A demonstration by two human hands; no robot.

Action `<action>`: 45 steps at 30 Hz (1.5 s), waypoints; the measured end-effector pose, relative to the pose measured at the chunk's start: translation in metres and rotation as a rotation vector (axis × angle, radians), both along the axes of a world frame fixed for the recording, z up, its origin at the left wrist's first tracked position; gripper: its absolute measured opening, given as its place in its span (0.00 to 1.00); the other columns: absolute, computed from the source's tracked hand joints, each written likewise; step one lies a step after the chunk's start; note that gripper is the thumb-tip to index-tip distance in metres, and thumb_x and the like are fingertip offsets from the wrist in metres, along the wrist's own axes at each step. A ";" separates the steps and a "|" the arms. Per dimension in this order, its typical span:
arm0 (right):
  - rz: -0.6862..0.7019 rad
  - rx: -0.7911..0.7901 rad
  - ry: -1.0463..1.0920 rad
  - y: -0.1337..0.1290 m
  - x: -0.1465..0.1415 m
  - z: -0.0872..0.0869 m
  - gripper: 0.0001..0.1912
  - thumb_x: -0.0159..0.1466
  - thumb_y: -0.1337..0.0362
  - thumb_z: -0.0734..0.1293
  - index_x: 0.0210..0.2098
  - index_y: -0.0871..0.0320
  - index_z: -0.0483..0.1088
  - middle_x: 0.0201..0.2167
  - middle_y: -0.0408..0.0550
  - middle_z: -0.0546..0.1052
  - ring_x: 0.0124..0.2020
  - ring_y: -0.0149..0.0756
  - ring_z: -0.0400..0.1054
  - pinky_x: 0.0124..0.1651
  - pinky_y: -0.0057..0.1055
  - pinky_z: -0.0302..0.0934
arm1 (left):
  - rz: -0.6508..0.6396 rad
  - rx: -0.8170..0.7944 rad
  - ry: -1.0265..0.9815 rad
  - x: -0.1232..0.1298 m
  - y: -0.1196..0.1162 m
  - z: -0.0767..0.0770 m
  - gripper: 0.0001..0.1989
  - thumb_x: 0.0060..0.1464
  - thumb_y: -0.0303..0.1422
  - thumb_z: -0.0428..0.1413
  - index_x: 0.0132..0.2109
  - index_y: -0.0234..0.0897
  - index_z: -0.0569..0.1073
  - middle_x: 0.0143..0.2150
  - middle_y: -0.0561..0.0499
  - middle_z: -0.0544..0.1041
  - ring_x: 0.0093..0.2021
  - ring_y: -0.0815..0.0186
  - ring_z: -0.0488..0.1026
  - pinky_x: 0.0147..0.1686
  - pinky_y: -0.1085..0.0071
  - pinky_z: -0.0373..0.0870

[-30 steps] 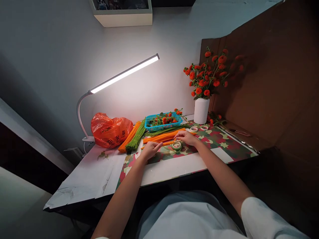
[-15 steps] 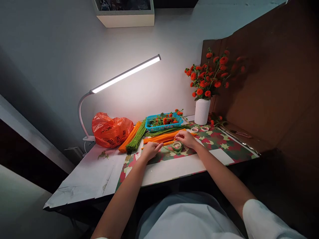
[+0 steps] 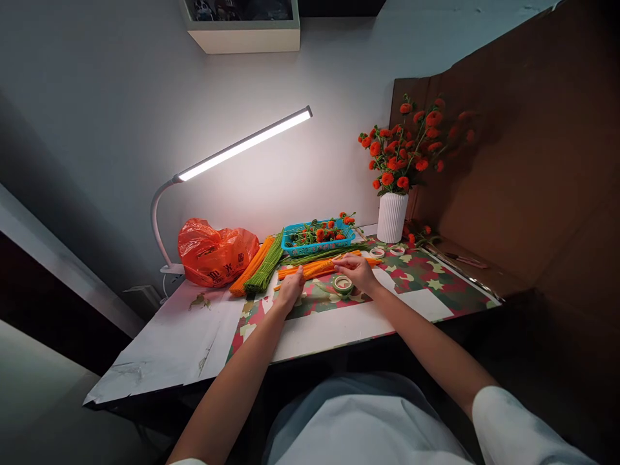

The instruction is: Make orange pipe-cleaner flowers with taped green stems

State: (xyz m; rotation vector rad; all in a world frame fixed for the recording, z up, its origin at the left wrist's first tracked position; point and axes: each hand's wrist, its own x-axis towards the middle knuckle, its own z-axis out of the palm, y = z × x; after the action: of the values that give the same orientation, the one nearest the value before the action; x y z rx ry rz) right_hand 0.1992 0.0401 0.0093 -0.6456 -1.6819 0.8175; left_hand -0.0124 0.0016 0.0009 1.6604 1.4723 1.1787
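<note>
An orange pipe cleaner [image 3: 318, 270] stretches between my two hands, slanting slightly upward to the right. My left hand [image 3: 291, 288] pinches its left end. My right hand [image 3: 356, 271] has thumb and fingers pressed together at the other end, palm turned toward the table. Just behind it lies a bunch of loose orange pipe cleaners [image 3: 287, 274], partly covered by my hands. A roll of green tape [image 3: 343, 285] sits on the camouflage-patterned mat [image 3: 438, 274], just in front of my right hand.
Behind stands a blue basket [image 3: 320, 249] of orange flowers. To its left lie green [image 3: 264, 266] and orange bundles [image 3: 252, 265] beside a red plastic bag [image 3: 216, 252]. A white vase [image 3: 392, 218] of flowers, two tape rolls [image 3: 377, 253] and a lamp [image 3: 245, 143] are around.
Both hands have lifted slightly, and the pipe cleaner between them has risen from near the tape roll to in front of the orange bunch. My left hand has turned more upright.
</note>
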 end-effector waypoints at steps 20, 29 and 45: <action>0.094 -0.259 -0.203 0.015 0.025 0.008 0.15 0.47 0.54 0.72 0.23 0.61 0.75 0.26 0.49 0.77 0.29 0.35 0.68 0.33 0.30 0.61 | -0.046 0.138 0.218 -0.007 -0.005 0.003 0.27 0.52 0.52 0.44 0.17 0.39 0.47 0.16 0.57 0.45 0.18 0.74 0.42 0.21 0.72 0.40; -0.157 -0.003 -0.215 0.004 0.014 0.002 0.12 0.54 0.55 0.69 0.24 0.59 0.74 0.26 0.50 0.76 0.28 0.36 0.68 0.31 0.32 0.62 | 0.268 0.198 0.449 -0.002 -0.009 0.009 0.25 0.54 0.45 0.43 0.15 0.38 0.50 0.14 0.55 0.48 0.17 0.71 0.47 0.22 0.69 0.40; 0.259 -0.323 -0.089 0.007 0.012 0.002 0.22 0.45 0.46 0.74 0.20 0.60 0.71 0.22 0.42 0.70 0.24 0.29 0.62 0.28 0.28 0.56 | 0.170 0.155 0.025 -0.007 0.004 -0.003 0.25 0.51 0.52 0.43 0.17 0.41 0.47 0.15 0.57 0.47 0.17 0.72 0.46 0.19 0.71 0.44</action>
State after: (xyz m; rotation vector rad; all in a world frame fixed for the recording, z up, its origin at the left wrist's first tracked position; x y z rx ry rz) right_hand 0.2111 0.0474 0.0113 -0.6987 -1.7526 1.2803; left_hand -0.0192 0.0057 -0.0018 1.6831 1.5988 1.3995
